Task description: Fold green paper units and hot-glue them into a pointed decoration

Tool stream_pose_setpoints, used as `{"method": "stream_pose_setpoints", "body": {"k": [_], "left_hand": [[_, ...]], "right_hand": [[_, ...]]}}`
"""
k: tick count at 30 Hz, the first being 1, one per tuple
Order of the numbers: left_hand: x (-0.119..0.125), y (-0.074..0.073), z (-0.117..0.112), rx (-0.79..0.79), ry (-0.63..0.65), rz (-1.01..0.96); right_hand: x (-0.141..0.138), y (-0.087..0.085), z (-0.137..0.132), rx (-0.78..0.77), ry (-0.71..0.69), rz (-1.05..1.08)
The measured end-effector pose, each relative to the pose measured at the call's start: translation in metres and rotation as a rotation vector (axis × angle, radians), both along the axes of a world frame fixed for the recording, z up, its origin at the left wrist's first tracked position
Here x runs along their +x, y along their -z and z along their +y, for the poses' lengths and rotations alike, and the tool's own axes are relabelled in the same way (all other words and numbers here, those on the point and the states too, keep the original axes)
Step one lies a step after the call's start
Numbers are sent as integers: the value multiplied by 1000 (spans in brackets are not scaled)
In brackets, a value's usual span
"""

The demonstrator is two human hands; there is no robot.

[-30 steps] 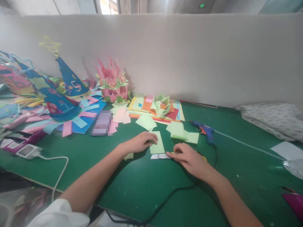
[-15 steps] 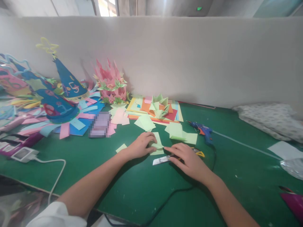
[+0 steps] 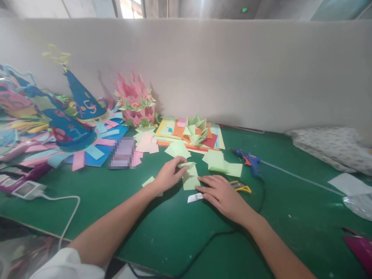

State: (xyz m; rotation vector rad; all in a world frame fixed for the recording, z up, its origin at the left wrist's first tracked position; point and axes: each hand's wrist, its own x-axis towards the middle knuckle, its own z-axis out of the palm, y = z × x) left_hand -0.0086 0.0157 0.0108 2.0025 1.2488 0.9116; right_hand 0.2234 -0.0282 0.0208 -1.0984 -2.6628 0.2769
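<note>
A pale green sheet of paper (image 3: 191,182) lies on the green table in front of me, its far end raised and bent over. My left hand (image 3: 171,174) pinches that far end between thumb and fingers. Flat beside the sheet rests my right hand (image 3: 219,192), fingers stretched out, the fingertips at the paper's right edge. Partly under my right hand is a yellow-handled cutter (image 3: 242,187). A white strip (image 3: 194,198) pokes out near its fingertips. Another pale green paper piece (image 3: 149,181) sits by my left wrist.
Behind my hands are more green papers (image 3: 216,161), a colored paper stack (image 3: 162,131) with a folded green paper ring (image 3: 196,130), and a blue glue gun (image 3: 252,161) with its cord. Leftward stand a pink paper crown (image 3: 135,102), blue cone hats (image 3: 84,97) and a charger (image 3: 30,190).
My left hand has moved away from me with the paper's end, uncovering more of the sheet. My right hand has shifted slightly left and nearer to me.
</note>
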Motion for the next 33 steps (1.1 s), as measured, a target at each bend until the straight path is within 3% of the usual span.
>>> {"method": "stream_pose_setpoints", "body": {"k": [5,8,13,17,20,25,29,33], "left_hand": [[-18,-12,6,96,7,5],[-34,-26,9,107,133,56],[-59,-50,9,-4,357,96],[-76,-58,9,-189,476,219],[-83,-54,11,-280,478,358],[-80,-49,13,-256,355,493],[-75,-50,12,-322,292,529],[-76,-46,13,-302,280,532]], "right_hand": [[-3,-3,-1,-13,-2,0],[-4,-3,-2,-25,-13,20],[-1,0,1,25,20,43],[-6,2,7,129,73,36],[-14,3,11,182,114,16],[-19,-5,9,294,168,45],[-3,-12,10,415,354,86],[18,-7,19,387,464,39]]}}
